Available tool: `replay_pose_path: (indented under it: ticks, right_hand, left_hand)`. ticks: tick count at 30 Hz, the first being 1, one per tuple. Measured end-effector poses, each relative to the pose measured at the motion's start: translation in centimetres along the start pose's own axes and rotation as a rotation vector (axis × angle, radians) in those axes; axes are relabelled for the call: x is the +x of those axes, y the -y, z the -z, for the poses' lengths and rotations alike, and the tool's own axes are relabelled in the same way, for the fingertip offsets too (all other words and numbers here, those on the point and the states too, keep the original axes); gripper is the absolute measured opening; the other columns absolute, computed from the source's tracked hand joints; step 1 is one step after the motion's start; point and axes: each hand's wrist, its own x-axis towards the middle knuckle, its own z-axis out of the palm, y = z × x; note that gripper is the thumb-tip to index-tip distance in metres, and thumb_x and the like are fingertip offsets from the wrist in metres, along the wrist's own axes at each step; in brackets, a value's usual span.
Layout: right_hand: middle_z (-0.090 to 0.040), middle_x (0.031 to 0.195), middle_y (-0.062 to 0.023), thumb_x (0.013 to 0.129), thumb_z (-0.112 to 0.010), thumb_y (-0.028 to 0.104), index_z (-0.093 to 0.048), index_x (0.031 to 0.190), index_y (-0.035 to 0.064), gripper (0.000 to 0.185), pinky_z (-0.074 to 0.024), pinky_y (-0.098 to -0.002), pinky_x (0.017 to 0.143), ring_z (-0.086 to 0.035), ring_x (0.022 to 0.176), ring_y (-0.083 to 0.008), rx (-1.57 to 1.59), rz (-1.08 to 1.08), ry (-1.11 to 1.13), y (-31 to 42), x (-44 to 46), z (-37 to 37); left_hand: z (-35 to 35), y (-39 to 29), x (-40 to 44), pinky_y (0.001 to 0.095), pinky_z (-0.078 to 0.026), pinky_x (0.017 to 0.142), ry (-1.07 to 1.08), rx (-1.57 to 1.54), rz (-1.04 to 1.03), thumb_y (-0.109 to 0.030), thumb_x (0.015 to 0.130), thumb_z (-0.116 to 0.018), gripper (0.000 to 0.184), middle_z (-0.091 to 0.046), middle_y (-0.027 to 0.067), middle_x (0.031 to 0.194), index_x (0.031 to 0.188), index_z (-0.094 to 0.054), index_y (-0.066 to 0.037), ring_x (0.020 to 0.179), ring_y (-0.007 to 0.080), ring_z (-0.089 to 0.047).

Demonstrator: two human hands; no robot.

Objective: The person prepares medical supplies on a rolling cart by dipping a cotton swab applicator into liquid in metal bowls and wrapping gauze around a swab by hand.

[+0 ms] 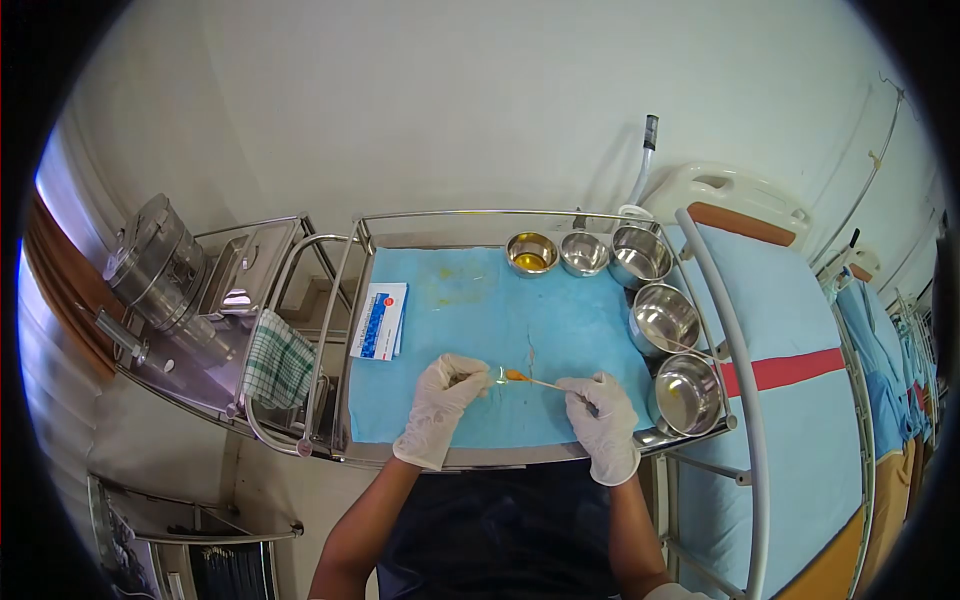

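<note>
My left hand (447, 400), in a white glove, is closed with its fingertips pinched on a small clear, glass-like piece (499, 376). My gloved right hand (602, 418) grips the thin stick of a cotton swab (541, 382). The swab's orange-brown tip points left and meets or overlaps the clear piece; I cannot tell whether they touch. Something small and dark shows between the right fingers, too small to name. Both hands are just above the near part of a light blue sheet (480, 330). A blue and white box (379, 321) lies left of them.
Steel bowls line the trolley's back right and right side; one bowl (531, 255) holds yellow-brown liquid. A metal rail (490, 212) edges the trolley. Left stands another trolley with a steel drum (160, 255) and checked cloth (279, 361). A bed (780, 430) stands right.
</note>
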Motion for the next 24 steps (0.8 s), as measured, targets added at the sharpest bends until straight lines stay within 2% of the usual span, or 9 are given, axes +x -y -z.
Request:
replay_pose_path:
  ticks: [18,24]
  right_hand:
    - [-0.047,0.071,-0.0008,0.077,-0.065,-0.001,-0.077,0.092,0.0092,0.022,-0.0368,-0.0263,0.055,-0.044,0.061,-0.0138,0.003,0.037,-0.024,-0.20,-0.06,-0.01]
    - [-0.048,0.073,-0.0009,0.079,-0.066,0.000,-0.077,0.094,0.0094,0.021,-0.0369,-0.0262,0.055,-0.045,0.061,-0.0137,-0.034,0.045,0.029,0.01,-0.19,0.19]
  left_hand:
    - [0.01,0.17,0.19,0.0216,-0.051,0.074,-0.033,-0.010,0.026,0.002,0.086,-0.068,0.012,-0.065,0.0054,0.089,0.098,-0.065,0.000,0.076,0.0123,-0.061]
    - [0.05,0.24,0.23,0.0224,-0.051,0.075,-0.026,0.015,0.000,0.002,0.086,-0.068,0.013,-0.065,0.0056,0.089,0.098,-0.064,0.001,0.077,0.0125,-0.061]
